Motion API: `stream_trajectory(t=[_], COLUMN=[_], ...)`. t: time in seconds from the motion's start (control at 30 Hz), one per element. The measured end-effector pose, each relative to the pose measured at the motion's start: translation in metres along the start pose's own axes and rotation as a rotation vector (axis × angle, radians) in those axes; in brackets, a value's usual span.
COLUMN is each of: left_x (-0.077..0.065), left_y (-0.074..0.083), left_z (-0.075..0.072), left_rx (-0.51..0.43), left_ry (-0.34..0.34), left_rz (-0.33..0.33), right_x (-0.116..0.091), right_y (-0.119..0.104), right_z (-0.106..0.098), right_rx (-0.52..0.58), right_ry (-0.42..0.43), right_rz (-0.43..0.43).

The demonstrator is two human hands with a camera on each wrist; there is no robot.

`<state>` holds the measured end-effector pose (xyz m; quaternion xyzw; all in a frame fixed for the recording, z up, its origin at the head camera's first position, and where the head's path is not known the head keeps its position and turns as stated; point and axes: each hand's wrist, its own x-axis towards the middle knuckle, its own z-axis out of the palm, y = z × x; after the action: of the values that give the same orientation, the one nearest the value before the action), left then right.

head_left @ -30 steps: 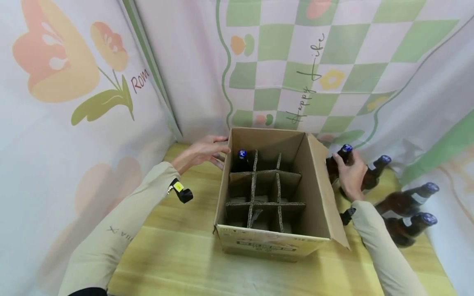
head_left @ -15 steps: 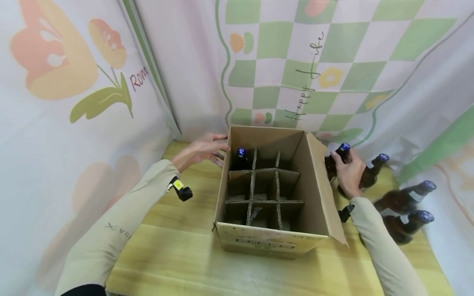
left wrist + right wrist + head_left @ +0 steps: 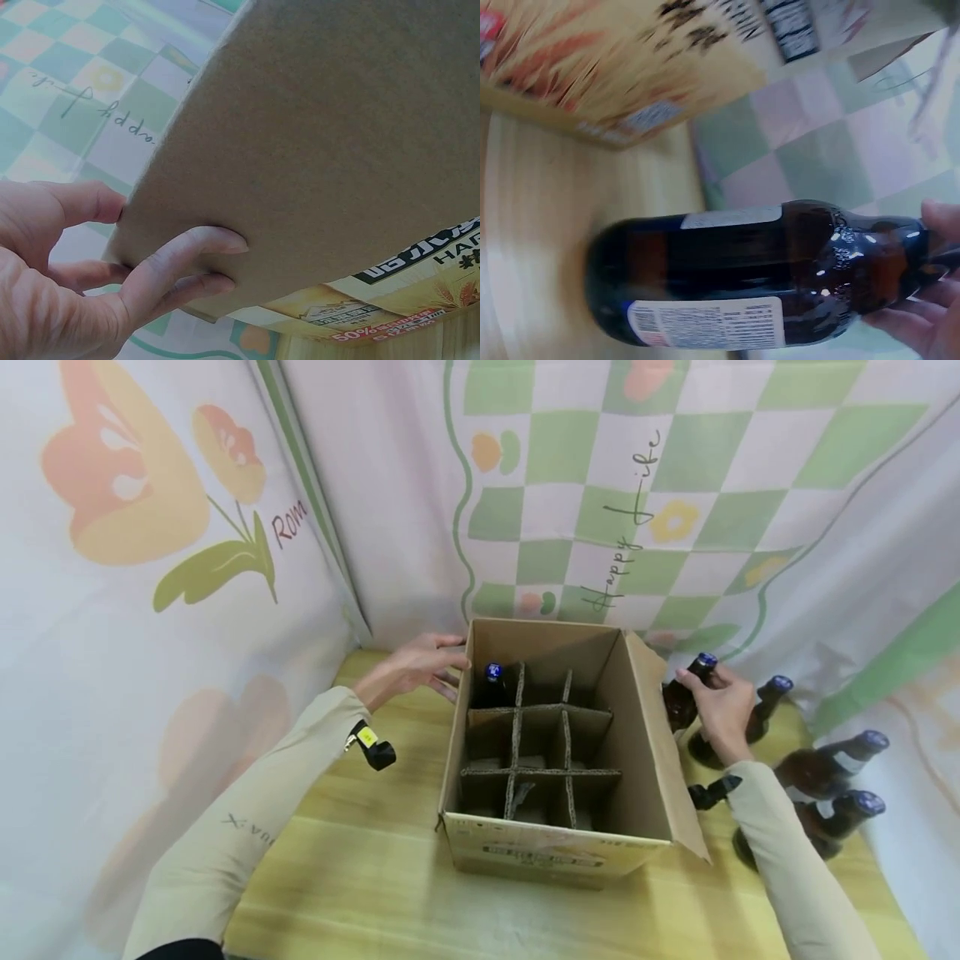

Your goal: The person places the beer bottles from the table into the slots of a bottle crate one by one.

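A cardboard box (image 3: 555, 852) with a grid of cardboard dividers stands open on the table. One blue-capped beer bottle (image 3: 492, 673) sits in its far left compartment. My left hand (image 3: 416, 668) touches the box's left side near the far corner; in the left wrist view, fingertips (image 3: 225, 240) rest on the plain brown cardboard. Just right of the box, my right hand (image 3: 723, 710) pinches the neck of a brown beer bottle (image 3: 681, 697). In the right wrist view this bottle (image 3: 727, 277) shows white labels, with its base near the wooden table.
Several more beer bottles (image 3: 821, 768) stand on the right part of the wooden table (image 3: 360, 877), close to my right forearm. A side flap (image 3: 663, 752) of the box hangs outward between box and bottles. Patterned curtains (image 3: 585, 485) border the table behind and at both sides.
My right hand and wrist have shifted slightly right around the bottle's neck. The left hand stays against the box, and the box has not visibly moved.
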<state>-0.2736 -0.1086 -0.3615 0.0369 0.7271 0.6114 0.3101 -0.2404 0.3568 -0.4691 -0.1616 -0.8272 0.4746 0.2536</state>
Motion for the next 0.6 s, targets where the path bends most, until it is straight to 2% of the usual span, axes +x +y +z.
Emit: stream_trajectory(t=[0.1, 0.3, 0.43, 0.6], left_x=[0.000, 0.001, 0.000, -0.001], left_y=[-0.001, 0.000, 0.001, 0.000], left_z=[0.001, 0.003, 0.002, -0.001], left_rx=[-0.006, 0.010, 0.018, 0.012], left_ry=[-0.004, -0.018, -0.023, -0.031], left_rz=[0.002, 0.005, 0.006, 0.003], right_x=[-0.004, -0.005, -0.003, 0.000], right_y=[-0.014, -0.047, -0.065, -0.089], right_z=[-0.008, -0.026, -0.038, -0.054], right_rx=[-0.021, -0.050, -0.037, 0.015], right_ry=[-0.031, -0.089, -0.123, -0.214], right_rz=[0.051, 0.009, 0.076, 0.175])
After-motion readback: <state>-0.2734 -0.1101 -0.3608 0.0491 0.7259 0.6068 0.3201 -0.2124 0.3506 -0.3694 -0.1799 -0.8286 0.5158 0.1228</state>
